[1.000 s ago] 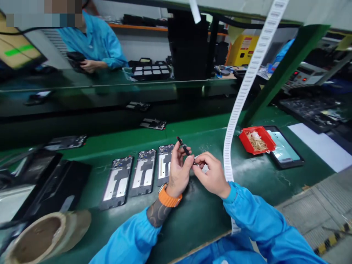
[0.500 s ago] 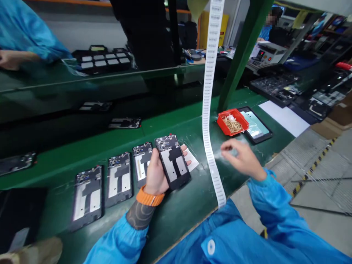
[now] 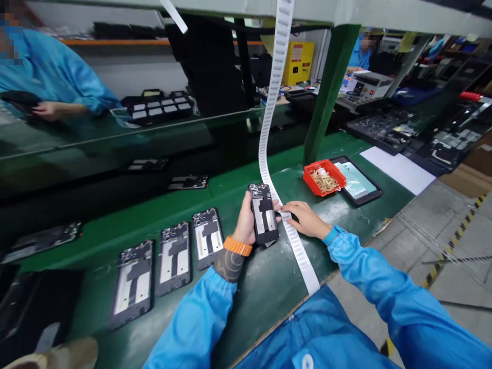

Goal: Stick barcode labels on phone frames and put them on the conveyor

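Note:
A phone with its back off, showing its circuit board and a pale battery bay (image 3: pixel 264 220), lies in my left hand (image 3: pixel 246 223), whose fingers wrap round its sides. My right hand (image 3: pixel 305 218) is at the phone's right side, its fingertips pinching a long white strip of barcode labels (image 3: pixel 298 249). That strip hangs from above, passes behind the phone's top corner and runs over the bench edge to my lap. To the left, more open phones lie face up on the green bench: one beside my wrist (image 3: pixel 207 237), one in the middle (image 3: pixel 174 256) and one farther left (image 3: pixel 134 282).
A red bin of rubber bands (image 3: pixel 325 178) stands right of my hands, against a tablet-like device (image 3: pixel 357 180). A green post (image 3: pixel 326 97) rises behind it. More phones (image 3: pixel 188 182) rest on the dark belt. Across it, a co-worker's hand (image 3: pixel 52 110) holds a dark object.
My left hand has carried the phone right, up to the label strip. My right hand has moved left and closed on the strip, which now bends toward the phone.

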Motion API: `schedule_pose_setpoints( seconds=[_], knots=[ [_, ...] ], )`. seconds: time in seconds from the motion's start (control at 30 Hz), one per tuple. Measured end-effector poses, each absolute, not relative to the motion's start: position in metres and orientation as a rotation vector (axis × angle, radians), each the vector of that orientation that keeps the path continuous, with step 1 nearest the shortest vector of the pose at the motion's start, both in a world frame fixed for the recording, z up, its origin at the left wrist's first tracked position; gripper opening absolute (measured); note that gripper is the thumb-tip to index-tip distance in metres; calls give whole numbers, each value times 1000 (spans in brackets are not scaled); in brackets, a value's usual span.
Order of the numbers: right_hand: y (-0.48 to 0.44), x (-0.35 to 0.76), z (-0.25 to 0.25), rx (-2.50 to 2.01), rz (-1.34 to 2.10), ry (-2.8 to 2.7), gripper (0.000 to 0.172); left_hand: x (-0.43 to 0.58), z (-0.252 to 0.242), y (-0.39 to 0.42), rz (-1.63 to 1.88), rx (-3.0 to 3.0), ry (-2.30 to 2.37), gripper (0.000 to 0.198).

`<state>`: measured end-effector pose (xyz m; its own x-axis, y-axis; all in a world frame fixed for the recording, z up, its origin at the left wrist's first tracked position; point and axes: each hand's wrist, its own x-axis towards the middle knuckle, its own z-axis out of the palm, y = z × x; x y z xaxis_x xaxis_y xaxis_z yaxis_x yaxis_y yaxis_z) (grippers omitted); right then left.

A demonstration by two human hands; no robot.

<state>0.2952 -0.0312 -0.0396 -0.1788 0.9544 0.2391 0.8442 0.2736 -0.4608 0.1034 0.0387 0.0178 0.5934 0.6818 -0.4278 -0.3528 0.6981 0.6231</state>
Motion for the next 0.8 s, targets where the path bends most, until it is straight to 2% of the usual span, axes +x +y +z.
schedule_pose_setpoints(
  seconds=[0.17,0.3,0.6,0.8],
  knots=[
    [-17,297,-43,-1572,256,-2131,38,117,4,61,543,551,729,69],
    [-14,298,-46,-1573,159,-2162,32,120,0,68,606,620,858,62],
    [-49,292,-50,-1554,151,-2083,25,122,-5,74,598,724,922,66],
    [-35,296,-40,-1673,283,-2038,41,122,-7,74,598,737,908,66]
  ],
)
